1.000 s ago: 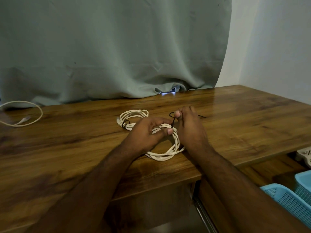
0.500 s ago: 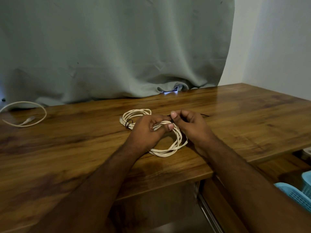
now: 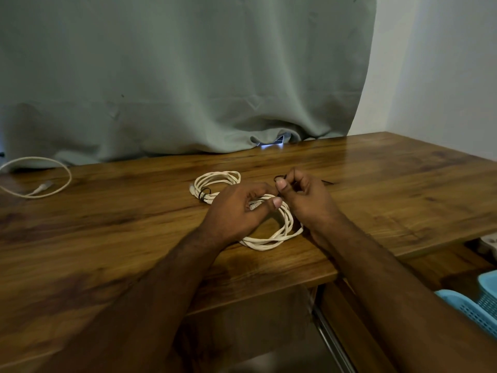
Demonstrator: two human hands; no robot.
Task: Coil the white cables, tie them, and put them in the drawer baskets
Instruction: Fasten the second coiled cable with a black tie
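Compared with a moment before, the right hand [image 3: 304, 200] is lifting its thumb and forefinger a little higher above the coil, and the view is sitting slightly lower, so less of the blue basket [image 3: 473, 305] is showing. The near coil of white cable [image 3: 279, 232] is lying flat on the wooden counter [image 3: 107, 238], close to its front edge. The left hand [image 3: 236, 211] is resting on the left part of this coil, and its fingers are curling around the bundled strands, with the thumb pressing the white plug end against them. Just to the right of that thumb, the right hand is pinching a thin black tie [image 3: 278, 179] between thumb and forefinger; the loose tail of the tie is running away to the right, behind the hand.

I judge that the tying step is in progress and not finished. The coming move turns on one relation: the tie is standing almost upright directly above the strands that the left hand is holding, so the right hand is nearer to it and should pull or twist it across the bundle.

Behind the near coil, a second coil [image 3: 215, 181] is lying with a black tie already around it. Far to the left of the near coil, a loose cable [image 3: 35, 179] is waiting uncoiled. The basket is sitting in the open drawer, to the lower right of the near coil.
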